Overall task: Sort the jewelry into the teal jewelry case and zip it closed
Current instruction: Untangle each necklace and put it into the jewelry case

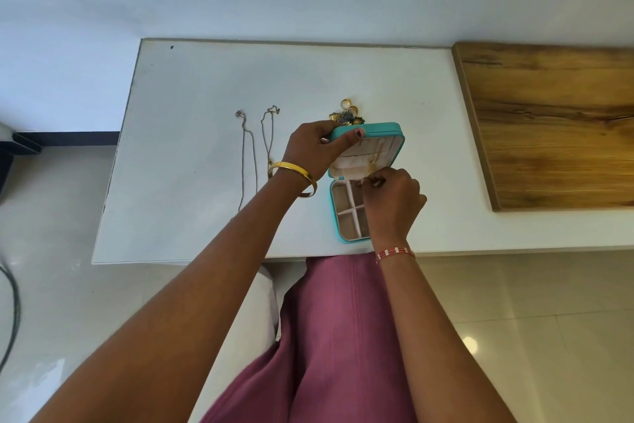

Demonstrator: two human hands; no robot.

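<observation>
We have the teal jewelry case lying open near the front edge of the white desk, its lid propped upright. Our left hand grips the lid's upper left corner, thumb curled over the rim, steadying it. Our right hand works at the base of the lid, its fingers pinching the lower end of a thin gold chain that hangs down the cream lining; whether the chain is already hooked at the top we cannot tell.

The divided tray below looks bare where it shows. At twelve o'clock from the case, just behind the lid, sits a heap of gold rings and ornaments. At nine to ten o'clock two more long necklaces lie stretched out on the desk, well apart from the case.

We judge the chains light, limp and quick to tangle, so they are best taken near the clasp and fed in straight. The case is light and may slide, so holding the lid seems wise.
</observation>
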